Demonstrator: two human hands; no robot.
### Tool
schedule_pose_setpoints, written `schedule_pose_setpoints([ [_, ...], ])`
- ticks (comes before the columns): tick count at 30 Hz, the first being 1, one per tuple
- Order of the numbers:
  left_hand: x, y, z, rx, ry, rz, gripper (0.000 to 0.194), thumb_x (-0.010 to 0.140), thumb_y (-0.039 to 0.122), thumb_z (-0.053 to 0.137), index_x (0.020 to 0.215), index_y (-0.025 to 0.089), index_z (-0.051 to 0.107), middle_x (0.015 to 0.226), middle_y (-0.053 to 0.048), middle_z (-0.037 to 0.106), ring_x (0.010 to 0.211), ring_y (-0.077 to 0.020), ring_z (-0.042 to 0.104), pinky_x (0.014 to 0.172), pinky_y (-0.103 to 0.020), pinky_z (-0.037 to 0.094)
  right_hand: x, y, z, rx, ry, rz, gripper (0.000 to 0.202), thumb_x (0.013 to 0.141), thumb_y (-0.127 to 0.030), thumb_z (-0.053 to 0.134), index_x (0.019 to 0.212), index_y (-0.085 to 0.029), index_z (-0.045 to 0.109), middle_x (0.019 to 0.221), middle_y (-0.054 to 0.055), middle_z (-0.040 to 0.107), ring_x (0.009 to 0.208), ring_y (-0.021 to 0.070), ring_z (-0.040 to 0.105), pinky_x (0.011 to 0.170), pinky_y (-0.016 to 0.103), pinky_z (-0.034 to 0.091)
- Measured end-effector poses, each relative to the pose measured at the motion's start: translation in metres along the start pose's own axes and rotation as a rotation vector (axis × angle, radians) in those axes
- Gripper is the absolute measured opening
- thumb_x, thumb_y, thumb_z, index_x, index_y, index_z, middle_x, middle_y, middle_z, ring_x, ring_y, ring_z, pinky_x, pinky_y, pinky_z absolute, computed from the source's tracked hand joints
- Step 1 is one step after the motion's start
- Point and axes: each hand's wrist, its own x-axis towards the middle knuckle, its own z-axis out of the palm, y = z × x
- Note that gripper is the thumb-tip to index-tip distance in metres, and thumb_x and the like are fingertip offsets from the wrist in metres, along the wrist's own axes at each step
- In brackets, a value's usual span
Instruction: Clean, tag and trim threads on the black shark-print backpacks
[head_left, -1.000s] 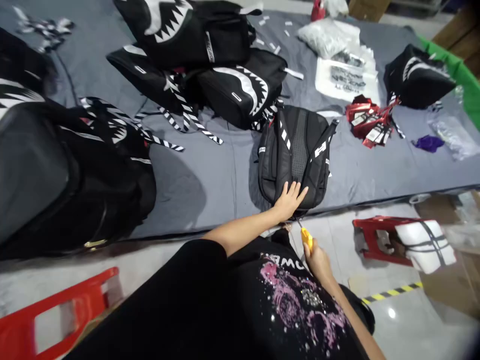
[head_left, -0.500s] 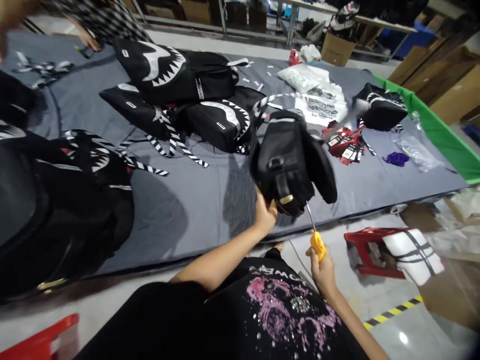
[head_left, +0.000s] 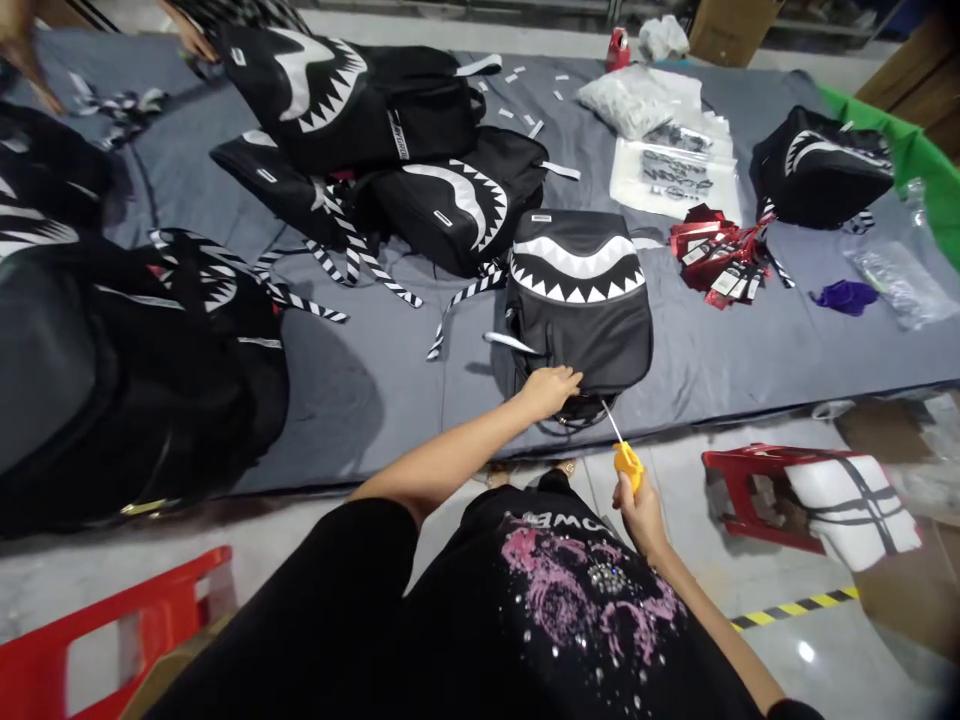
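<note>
A black backpack (head_left: 581, 335) with a white shark-mouth print lies front side up near the table's near edge. My left hand (head_left: 551, 390) is closed on its near end, and some fingertips are hidden. In my right hand (head_left: 640, 510) is a yellow-handled tool (head_left: 628, 465) with a thin metal shaft; its exact kind is unclear. The shaft's tip is at the backpack's near end, but I cannot tell if it touches. A black-and-white striped strap (head_left: 469, 300) trails left of the backpack.
More black backpacks (head_left: 450, 205) are piled behind and at left. Red tags (head_left: 720, 255), plastic bags (head_left: 667, 180), and a purple item (head_left: 845, 296) lie to the right. Red stools (head_left: 757, 500) flank me on the floor. Another person's hand (head_left: 196, 38) shows at top left.
The backpack has come down from a raised, tilted pose to lie on the table with its shark print up. My left hand has shifted up onto its near end. The yellow-handled tool stays in my right hand.
</note>
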Motion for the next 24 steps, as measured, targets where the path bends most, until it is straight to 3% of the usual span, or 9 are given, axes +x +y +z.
schedule_pose_setpoints([
  [3,0.014,0.008,0.002,0.016,0.015,-0.002,0.037,0.098,0.027,0.040,0.129,0.020,0.058,0.121,-0.012,0.067,0.119,-0.0210,0.059,0.103,-0.038,0.043,0.005,0.003,-0.006,-0.001,0.065,0.028,0.048,0.092,-0.054,0.031,0.113,-0.016,0.051,0.078,0.009,0.067,0.070,0.0245,0.065,0.066,0.034,0.048],
  [6,0.022,0.027,0.006,0.045,0.031,0.073,0.065,0.090,0.042,0.056,0.148,0.022,0.035,0.150,-0.012,0.042,0.141,-0.0284,0.034,0.113,-0.048,0.031,0.009,0.008,-0.013,0.024,0.087,0.061,0.046,0.092,-0.052,0.033,0.113,-0.017,0.052,0.077,0.009,0.066,0.069,0.0256,0.065,0.065,0.035,0.047],
  [8,0.033,0.039,0.013,0.070,0.042,0.019,0.086,0.081,0.043,0.067,0.152,0.022,0.023,0.158,-0.015,0.026,0.145,-0.0353,0.022,0.113,-0.056,0.026,0.011,0.015,-0.018,0.068,0.056,0.083,0.045,0.092,-0.052,0.032,0.114,-0.018,0.050,0.074,0.007,0.066,0.067,0.0243,0.065,0.066,0.034,0.047],
  [9,0.041,0.043,0.018,0.079,0.053,-0.045,0.087,0.081,0.039,0.068,0.152,0.020,0.022,0.158,-0.017,0.024,0.145,-0.0370,0.022,0.112,-0.057,0.027,0.012,0.019,-0.020,0.089,0.031,0.091,0.045,0.092,-0.053,0.033,0.114,-0.018,0.050,0.074,0.006,0.067,0.068,0.0236,0.065,0.068,0.033,0.047],
  [12,0.070,0.042,0.027,0.086,0.088,-0.216,0.073,0.083,0.020,0.058,0.149,0.012,0.030,0.152,-0.022,0.034,0.140,-0.0357,0.033,0.108,-0.051,0.036,0.016,0.029,-0.022,0.133,-0.046,0.096,0.044,0.092,-0.054,0.033,0.114,-0.019,0.048,0.078,0.004,0.067,0.074,0.0224,0.066,0.072,0.033,0.047],
  [14,0.084,0.032,0.026,0.081,0.096,-0.237,0.064,0.081,0.012,0.053,0.144,0.011,0.040,0.145,-0.021,0.045,0.134,-0.0316,0.044,0.104,-0.045,0.042,0.021,0.033,-0.021,0.163,-0.086,0.082,0.043,0.093,-0.053,0.032,0.115,-0.019,0.046,0.082,0.004,0.068,0.078,0.0218,0.066,0.073,0.033,0.048],
  [17,0.080,0.009,0.012,0.075,0.148,-0.264,0.060,0.078,0.008,0.049,0.137,0.016,0.050,0.137,-0.013,0.057,0.125,-0.0250,0.054,0.103,-0.040,0.044,0.027,0.036,-0.022,0.256,-0.132,0.021,0.041,0.094,-0.051,0.031,0.116,-0.019,0.045,0.091,0.005,0.068,0.083,0.0199,0.066,0.077,0.032,0.049],
  [21,0.048,-0.015,-0.017,0.082,0.282,-0.284,0.059,0.069,0.003,0.050,0.125,0.019,0.060,0.132,-0.009,0.061,0.127,-0.0263,0.052,0.108,-0.049,0.037,0.032,0.031,-0.031,0.432,-0.097,-0.072,0.035,0.094,-0.049,0.033,0.107,-0.020,0.049,0.085,0.005,0.066,0.077,0.0191,0.064,0.077,0.033,0.051],
  [24,0.049,-0.021,-0.046,0.064,0.414,-0.264,0.039,0.076,0.006,0.048,0.107,0.020,0.066,0.112,-0.006,0.070,0.110,-0.0227,0.062,0.102,-0.046,0.042,0.041,0.019,-0.040,0.482,-0.032,-0.111,0.039,0.094,-0.046,0.034,0.116,-0.017,0.048,0.076,0.004,0.063,0.067,0.0186,0.061,0.070,0.033,0.051],
])
